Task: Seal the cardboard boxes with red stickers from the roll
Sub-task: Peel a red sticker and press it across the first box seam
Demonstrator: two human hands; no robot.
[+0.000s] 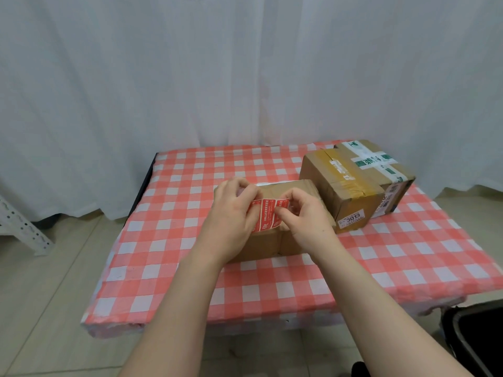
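Red stickers stretched between two hands above the nearer cardboard box.
The left grip is curled round the sticker strip at its left end, the rest of the roll hidden inside the fingers; the right grip pinches the strip's right end between thumb and forefinger. The strip lies across the near top edge of the brown box, which stands in the middle of the worktop on a red-and-white checked cloth. A second, larger box, taped in brown and in white-and-green and bearing a label that reads 3013, stands just behind and to the right, close against the first. White curtains hang behind, a white metal rack stands on the floor at left, and a dark bin sits at the lower right.
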